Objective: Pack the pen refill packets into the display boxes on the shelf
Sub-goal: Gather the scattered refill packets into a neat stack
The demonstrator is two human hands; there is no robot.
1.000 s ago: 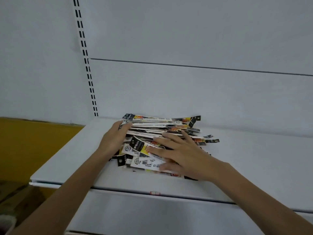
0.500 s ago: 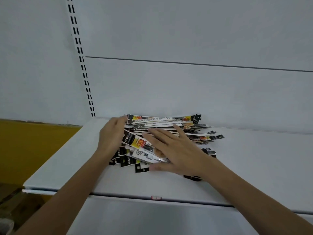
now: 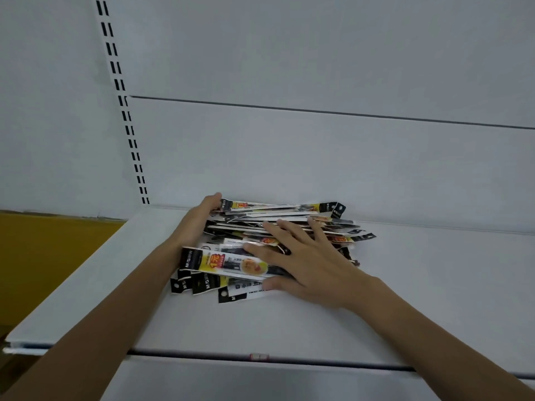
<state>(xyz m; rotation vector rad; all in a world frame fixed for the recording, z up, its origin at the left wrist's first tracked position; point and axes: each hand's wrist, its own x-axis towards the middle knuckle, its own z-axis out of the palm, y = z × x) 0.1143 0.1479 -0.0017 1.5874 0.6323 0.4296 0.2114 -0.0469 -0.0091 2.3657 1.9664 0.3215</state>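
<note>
White shelf backed by a pale panel, with a slotted upright at left. Near the shelf's back left corner lay a loose heap of pen refill packets, long axes running left to right, hang-tab ends ragged at both sides. Against the heap's left ends stood the left hand, on edge, fingers straight, its grip wide and enclosing nothing. On top lay the right hand, flat, fingers spread, pressing down; its grip likewise held no packet. The heap thus sat between the hands, directly beneath the right palm. No display box was in view. Judged step: squaring the heap; any closing grip would need to span the packets' short axis.
</note>
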